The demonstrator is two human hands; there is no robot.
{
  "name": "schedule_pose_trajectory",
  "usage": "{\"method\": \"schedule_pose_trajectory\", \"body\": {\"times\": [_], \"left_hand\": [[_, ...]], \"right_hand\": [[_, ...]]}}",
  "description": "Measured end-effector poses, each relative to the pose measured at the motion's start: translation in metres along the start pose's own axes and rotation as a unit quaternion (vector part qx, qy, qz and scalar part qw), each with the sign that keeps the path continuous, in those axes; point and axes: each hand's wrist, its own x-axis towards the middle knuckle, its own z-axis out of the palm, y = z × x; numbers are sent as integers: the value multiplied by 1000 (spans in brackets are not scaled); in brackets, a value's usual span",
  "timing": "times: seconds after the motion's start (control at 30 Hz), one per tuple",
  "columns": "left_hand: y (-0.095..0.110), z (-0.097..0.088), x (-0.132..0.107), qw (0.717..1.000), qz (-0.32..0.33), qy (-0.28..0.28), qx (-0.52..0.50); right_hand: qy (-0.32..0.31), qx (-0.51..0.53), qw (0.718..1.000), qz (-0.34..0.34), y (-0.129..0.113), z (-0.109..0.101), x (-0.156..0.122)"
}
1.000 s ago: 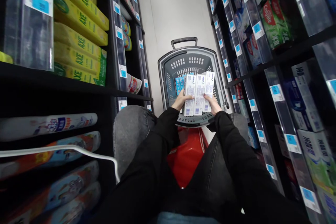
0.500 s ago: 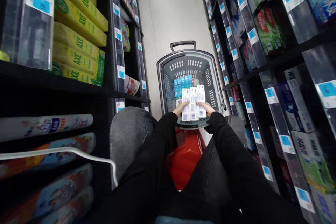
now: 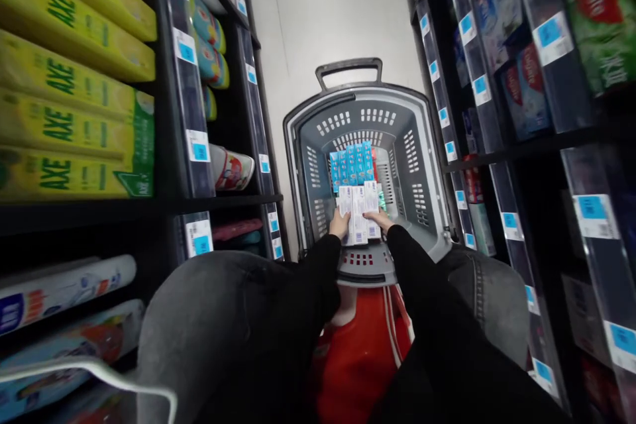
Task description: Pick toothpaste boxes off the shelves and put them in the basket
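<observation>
Three slim white boxes (image 3: 359,218) lie side by side between my two hands, inside the grey shopping basket (image 3: 400,146). My left hand (image 3: 340,223) presses against their left side, and my right hand (image 3: 380,220) grips from the right with its thumb on top. Print on the boxes is too small to read. Just beyond them in the basket stands a row of several blue boxes (image 3: 352,164). Something red and something green show partly at the right of that row.
Yellow AXE packs (image 3: 64,119) fill the left shelf, with white and blue bottles (image 3: 74,285) below. Colgate packs (image 3: 529,83) sit on the right shelf. A white cable (image 3: 99,368) hangs at lower left. Red material (image 3: 358,344) lies between my knees. Pale floor (image 3: 338,6) runs ahead.
My hands have lowered the white boxes further into the basket. The view has come closer, so the basket and shelves look larger.
</observation>
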Motion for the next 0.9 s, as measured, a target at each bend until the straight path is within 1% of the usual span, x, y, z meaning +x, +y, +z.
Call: {"method": "schedule_pose_trajectory", "body": {"times": [0.1, 0.13, 0.2, 0.23, 0.3, 0.33, 0.4, 0.47, 0.53, 0.6, 0.77, 0.83, 0.9], "left_hand": [[-7, 3, 14, 998, -56, -3, 31], [-8, 4, 17, 997, -72, 1, 41], [-11, 6, 18, 994, -94, 14, 62], [-12, 6, 17, 992, -100, 20, 74], [-13, 7, 13, 989, -107, 26, 104], [-13, 7, 10, 986, -109, 23, 121], [-12, 6, 4, 981, -114, 7, 156], [-12, 4, 0, 975, -118, -19, 186], [-10, 2, -4, 968, -123, -42, 213], [-7, 1, -6, 962, -118, -55, 239], [0, 0, -11, 954, -58, -54, 291], [0, 0, -12, 950, -61, -53, 301], [-3, 2, -11, 948, -82, -54, 304]], "right_hand": [[6, -3, 1000, 21, 9, 8, 11], [8, -26, 999, 26, 8, 11, 13], [16, -132, 991, 32, 2, 18, 12], [25, -210, 977, 33, -3, 20, 9], [47, -367, 928, 34, -15, 25, 1], [55, -423, 904, 32, -21, 26, -3], [38, -491, 870, 25, -29, 26, -12], [-1, -517, 856, 13, -30, 24, -17], [-25, -519, 854, 3, -26, 21, -21], [-25, -503, 864, 5, -16, 18, -22], [1, -401, 915, 35, 9, 19, -25], [5, -390, 920, 39, 12, 20, -25], [2, -401, 915, 50, 9, 21, -24]]}}
